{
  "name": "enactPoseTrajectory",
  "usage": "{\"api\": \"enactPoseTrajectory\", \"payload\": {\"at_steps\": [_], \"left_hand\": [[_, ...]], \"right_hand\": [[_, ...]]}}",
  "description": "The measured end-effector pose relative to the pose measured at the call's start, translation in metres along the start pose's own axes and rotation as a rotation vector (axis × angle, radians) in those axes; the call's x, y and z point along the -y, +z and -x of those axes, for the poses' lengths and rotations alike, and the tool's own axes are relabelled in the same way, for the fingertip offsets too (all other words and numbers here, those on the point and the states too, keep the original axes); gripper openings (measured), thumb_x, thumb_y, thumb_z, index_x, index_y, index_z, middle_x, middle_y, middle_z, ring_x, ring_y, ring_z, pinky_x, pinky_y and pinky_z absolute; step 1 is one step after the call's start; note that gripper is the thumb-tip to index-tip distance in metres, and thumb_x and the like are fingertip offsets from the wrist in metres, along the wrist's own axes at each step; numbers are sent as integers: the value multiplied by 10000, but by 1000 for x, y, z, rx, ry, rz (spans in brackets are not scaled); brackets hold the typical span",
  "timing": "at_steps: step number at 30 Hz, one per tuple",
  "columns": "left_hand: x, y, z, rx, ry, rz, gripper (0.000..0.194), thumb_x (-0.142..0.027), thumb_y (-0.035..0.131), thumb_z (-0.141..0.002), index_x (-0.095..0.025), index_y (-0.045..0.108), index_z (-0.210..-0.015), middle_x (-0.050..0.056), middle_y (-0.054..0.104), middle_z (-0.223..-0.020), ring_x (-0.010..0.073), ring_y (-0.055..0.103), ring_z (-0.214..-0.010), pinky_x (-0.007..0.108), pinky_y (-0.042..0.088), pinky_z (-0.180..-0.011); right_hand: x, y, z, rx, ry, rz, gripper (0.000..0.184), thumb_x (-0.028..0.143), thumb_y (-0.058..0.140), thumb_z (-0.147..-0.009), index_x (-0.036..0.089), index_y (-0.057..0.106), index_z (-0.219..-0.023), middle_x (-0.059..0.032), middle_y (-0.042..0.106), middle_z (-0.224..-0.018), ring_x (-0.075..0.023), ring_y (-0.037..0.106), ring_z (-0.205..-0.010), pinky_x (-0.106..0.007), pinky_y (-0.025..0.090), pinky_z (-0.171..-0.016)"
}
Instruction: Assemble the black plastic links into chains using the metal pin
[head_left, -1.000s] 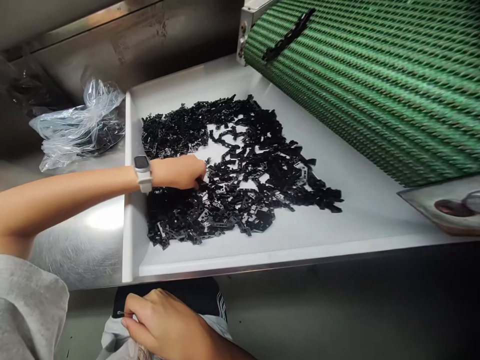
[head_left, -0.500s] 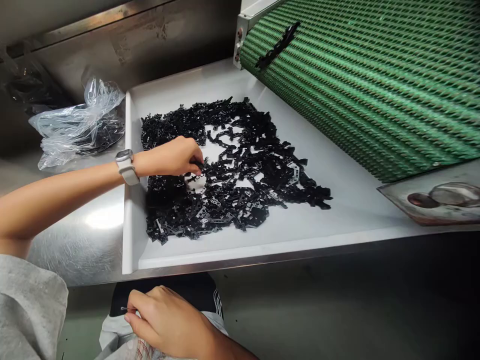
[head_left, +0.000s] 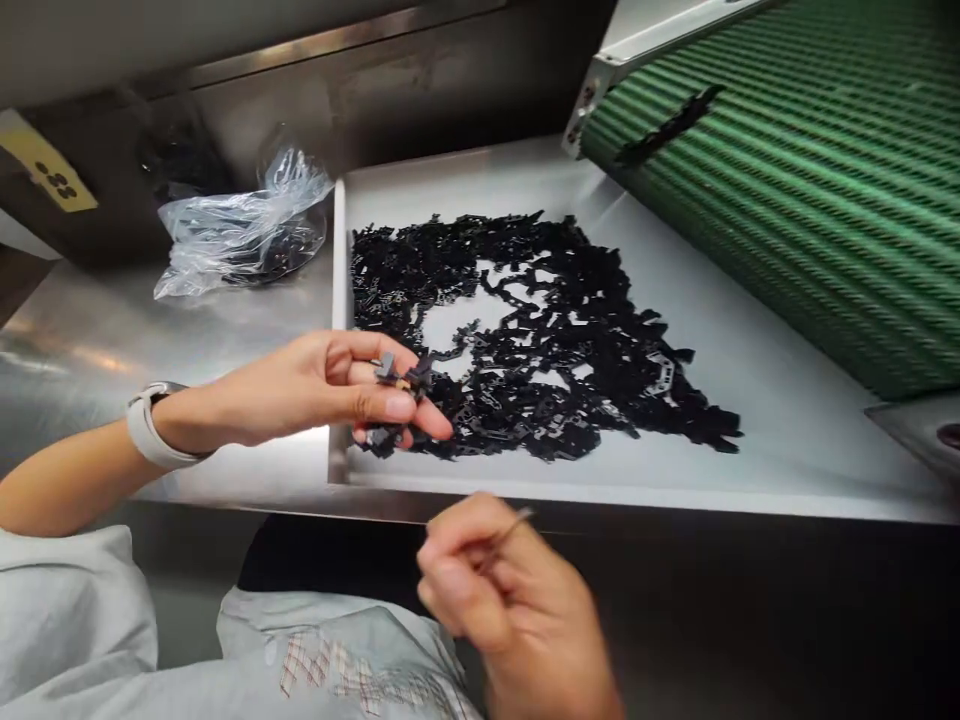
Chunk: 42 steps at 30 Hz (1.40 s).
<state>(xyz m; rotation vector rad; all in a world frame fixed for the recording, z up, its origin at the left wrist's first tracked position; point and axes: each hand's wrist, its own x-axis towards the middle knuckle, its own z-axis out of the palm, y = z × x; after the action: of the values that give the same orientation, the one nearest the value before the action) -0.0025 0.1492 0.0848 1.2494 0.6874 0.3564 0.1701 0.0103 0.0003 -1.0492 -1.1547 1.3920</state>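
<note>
My left hand (head_left: pixel 360 390), palm turned up, is closed around several small black plastic parts (head_left: pixel 382 435) above the left front of the tray. A watch with a pale strap (head_left: pixel 161 425) circles that wrist. My right hand (head_left: pixel 510 600) is in front of the tray's front edge, slightly blurred. Its fingers pinch a thin, dark, rod-like tool (head_left: pixel 517 525) whose kind I cannot make out. Beneath and beyond my left hand, a wide heap of black plastic parts (head_left: pixel 540 400) lies in the white tray (head_left: pixel 675 475), with a bare white patch in its middle.
A green ridged conveyor belt (head_left: pixel 810 200) slopes down into the tray from the right, carrying a black part (head_left: pixel 667 125). Left of the tray, a clear plastic bag (head_left: pixel 240 235) rests on the metal table (head_left: pixel 277 330). A yellow label (head_left: pixel 49 165) is at far left.
My left hand has lifted from the heap toward me, turned palm up with black parts in it. My right hand has risen and moved right toward the tray edge. The view has shifted left.
</note>
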Motion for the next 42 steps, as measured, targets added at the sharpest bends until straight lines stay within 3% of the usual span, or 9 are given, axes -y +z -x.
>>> {"api": "enactPoseTrajectory", "payload": {"at_steps": [2,7,11,18,21,24,29,38,42], "left_hand": [[12,3,14,29,-26,95,344,-306,883,-803,-194,580,-923,10,788,-806,96,681,-686,183,462,-575],[40,11,35,80,-4,225,455,-447,910,-758,-191,550,-871,-44,674,-639,73,581,-547,190,446,-546],[58,13,43,27,44,291,465,-449,921,-743,-182,547,-818,-67,642,-630,41,538,-520,157,427,-533],[84,9,53,-72,229,418,315,-434,875,-808,-173,698,-817,25,776,-827,106,717,-765,209,558,-732],[90,3,56,16,255,422,258,-393,876,-814,-181,729,-798,65,815,-932,151,761,-912,272,577,-883],[91,-3,56,150,194,403,325,-456,881,-788,-178,717,-746,104,813,-1010,206,768,-989,325,591,-910],[92,-8,50,240,117,352,446,-607,889,-701,-195,717,-705,92,762,-864,260,760,-996,350,595,-883],[101,-15,41,223,217,227,326,-518,880,-762,-204,793,-776,48,744,-821,173,695,-847,289,550,-848],[104,-10,43,27,336,229,318,-519,872,-769,-212,792,-754,48,742,-921,173,701,-919,308,556,-904]], "right_hand": [[8,3,-7,-169,-92,-57,313,548,632,-996,253,626,-892,78,340,-607,-94,254,-477,-246,218,-416],[30,20,-31,9,-139,29,131,365,741,-923,271,655,-953,114,272,-545,-92,304,-441,-230,328,-426],[36,29,-36,23,-124,114,57,257,708,-894,266,654,-879,111,297,-536,-85,307,-441,-226,326,-433],[36,35,-38,-116,-119,159,274,461,813,-847,255,639,-796,103,288,-526,-81,307,-424,-226,290,-391],[38,38,-41,-141,-121,168,274,461,824,-843,251,654,-797,96,367,-493,-71,345,-396,-204,276,-363],[40,38,-42,-105,-111,174,233,424,810,-866,250,659,-829,68,502,-507,-88,501,-403,-187,392,-370],[42,35,-41,56,-84,330,94,294,735,-923,259,657,-882,96,449,-485,-105,538,-399,-199,471,-396],[40,38,-45,68,-154,483,30,234,723,-925,239,699,-909,102,376,-528,-58,352,-430,-197,303,-410],[34,44,-35,-53,-178,434,85,243,714,-944,253,721,-1028,94,363,-589,-68,332,-455,-222,336,-454]]}}
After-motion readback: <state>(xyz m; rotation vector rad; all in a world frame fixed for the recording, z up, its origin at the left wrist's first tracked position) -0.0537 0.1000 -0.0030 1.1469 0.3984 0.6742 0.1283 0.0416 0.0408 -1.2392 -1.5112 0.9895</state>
